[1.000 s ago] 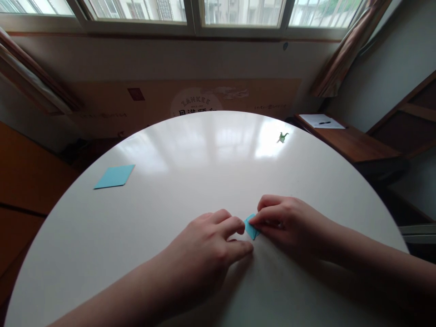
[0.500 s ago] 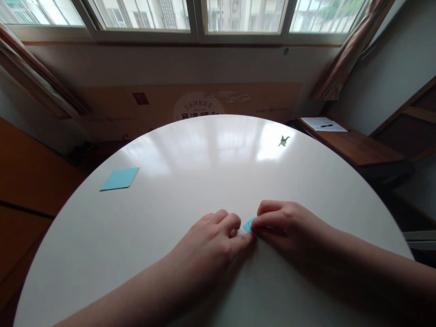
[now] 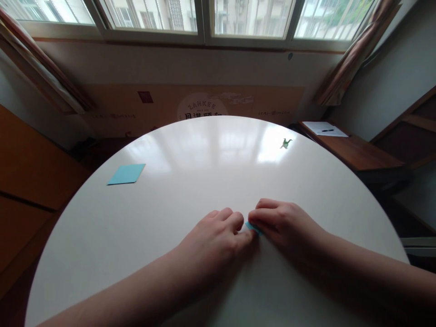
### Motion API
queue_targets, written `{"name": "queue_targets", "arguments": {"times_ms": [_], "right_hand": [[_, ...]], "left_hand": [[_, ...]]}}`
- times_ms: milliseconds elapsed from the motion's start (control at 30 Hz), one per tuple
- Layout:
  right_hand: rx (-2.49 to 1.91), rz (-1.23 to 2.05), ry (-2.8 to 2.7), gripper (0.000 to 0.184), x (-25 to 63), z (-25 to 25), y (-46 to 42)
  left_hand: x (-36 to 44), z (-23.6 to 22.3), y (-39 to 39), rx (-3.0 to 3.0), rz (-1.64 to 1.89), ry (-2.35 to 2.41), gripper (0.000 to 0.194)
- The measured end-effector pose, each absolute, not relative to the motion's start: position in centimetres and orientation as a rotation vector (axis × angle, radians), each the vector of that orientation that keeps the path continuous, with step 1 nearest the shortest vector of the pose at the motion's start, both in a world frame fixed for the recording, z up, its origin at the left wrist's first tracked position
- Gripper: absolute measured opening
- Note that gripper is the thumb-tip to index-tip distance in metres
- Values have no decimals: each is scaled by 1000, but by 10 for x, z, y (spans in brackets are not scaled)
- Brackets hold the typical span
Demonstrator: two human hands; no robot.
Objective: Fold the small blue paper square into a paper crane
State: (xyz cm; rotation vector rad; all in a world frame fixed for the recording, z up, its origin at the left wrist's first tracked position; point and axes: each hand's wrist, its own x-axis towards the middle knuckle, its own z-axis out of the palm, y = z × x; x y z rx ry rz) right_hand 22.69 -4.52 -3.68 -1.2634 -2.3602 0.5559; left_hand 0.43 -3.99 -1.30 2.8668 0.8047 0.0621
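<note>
A small folded piece of light-blue paper [image 3: 252,226] lies on the white round table [image 3: 163,213], mostly covered by my fingers. My right hand [image 3: 281,221] is closed, its fingertips pressing on the paper's upper part. From the other side, my left hand [image 3: 220,236] has its fingers curled, and its outstretched thumb holds the paper's near edge down. Only a narrow blue strip shows between the hands. The underside of the paper and the right thumb are hidden.
A stack of light-blue square paper [image 3: 126,174] lies at the table's left. Near the far right edge sits a small green figure [image 3: 286,143]. Beyond the table, a wooden desk [image 3: 368,152] bears a white sheet [image 3: 325,129] with a pen [image 3: 328,130].
My right fingertips have slid slightly left and over the paper, so less of it shows. The left thumb stays at its near edge. The camera view has shifted a little.
</note>
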Motion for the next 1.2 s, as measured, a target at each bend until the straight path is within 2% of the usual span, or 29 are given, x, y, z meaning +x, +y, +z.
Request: {"name": "queue_targets", "arguments": {"times_ms": [233,533,700,933,1200], "right_hand": [[-1038,512,-2095,12,243,-34,-34],[-1046,684,-2416,17,247,-26,-41],[-1018,531,-2501,11,244,-30,-40],[-1074,289,-2563,19,235,-32,-45],[-1149,200,-2554,18,229,-38,-42]], "left_hand": [[10,-20,-49,2960,100,780,32],[11,-27,-57,2985,123,824,38],[12,-27,-62,3001,160,785,36],[15,-23,-60,2941,87,776,35],[15,-22,-60,2921,35,792,37]]}}
